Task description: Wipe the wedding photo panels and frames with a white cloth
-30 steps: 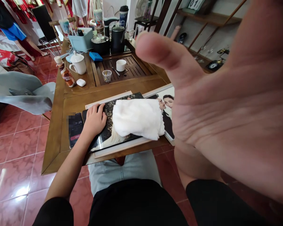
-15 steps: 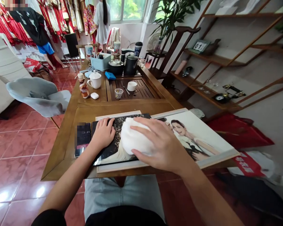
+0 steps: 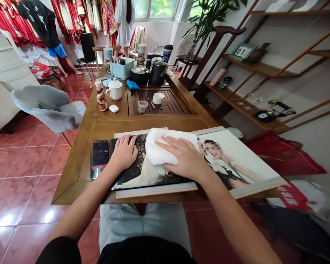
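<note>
In the head view, the right hand (image 3: 185, 157) lies over a folded white cloth (image 3: 154, 148), its fingers spread across the top, not closed around it. The cloth rests on a dark photo panel (image 3: 143, 174) at the near end of the desk (image 3: 121, 126). At the cloth's nine o'clock, the left hand (image 3: 124, 154) lies palm down on the panel, fingers open; a phone (image 3: 100, 154) sits just beyond. At three o'clock lies a pale photo (image 3: 242, 157), at twelve a slatted tray (image 3: 176, 102) bearing a white cup (image 3: 158, 98), at ten a bottle (image 3: 101, 97).
</note>
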Motion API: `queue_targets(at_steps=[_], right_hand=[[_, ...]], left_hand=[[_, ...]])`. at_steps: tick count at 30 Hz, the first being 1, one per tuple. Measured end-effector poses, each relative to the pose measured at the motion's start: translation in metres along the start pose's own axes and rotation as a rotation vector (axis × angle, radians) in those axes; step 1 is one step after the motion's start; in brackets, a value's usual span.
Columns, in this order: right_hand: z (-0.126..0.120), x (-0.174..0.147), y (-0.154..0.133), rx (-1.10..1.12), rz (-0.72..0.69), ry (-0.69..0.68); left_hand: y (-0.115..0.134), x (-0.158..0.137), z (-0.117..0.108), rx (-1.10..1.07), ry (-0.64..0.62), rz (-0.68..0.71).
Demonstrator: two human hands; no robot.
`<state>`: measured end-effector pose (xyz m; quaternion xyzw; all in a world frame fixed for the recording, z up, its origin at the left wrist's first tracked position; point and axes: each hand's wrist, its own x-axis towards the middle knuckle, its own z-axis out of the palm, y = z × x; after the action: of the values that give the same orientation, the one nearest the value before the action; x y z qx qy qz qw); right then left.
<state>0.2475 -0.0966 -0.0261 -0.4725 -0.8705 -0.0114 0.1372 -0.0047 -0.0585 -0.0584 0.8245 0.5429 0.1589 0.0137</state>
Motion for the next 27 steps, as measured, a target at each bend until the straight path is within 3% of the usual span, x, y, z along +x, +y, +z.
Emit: queue_targets(at_steps=[12,23,27], right_hand=[[-0.004,-0.024,-0.026,0.139,-0.178,-0.063],[0.007,0.015,0.007,0.034,-0.008,0.019],[0.004,0.002,-0.006,0.055,-0.085,-0.021]], left_hand=[[0.003,0.001,-0.005,-0.013,-0.022,-0.006],[0.002,0.0,-0.003,-0.017,-0.024,-0.01],[0.001,0.0,-0.002,-0.032,-0.003,-0.008]])
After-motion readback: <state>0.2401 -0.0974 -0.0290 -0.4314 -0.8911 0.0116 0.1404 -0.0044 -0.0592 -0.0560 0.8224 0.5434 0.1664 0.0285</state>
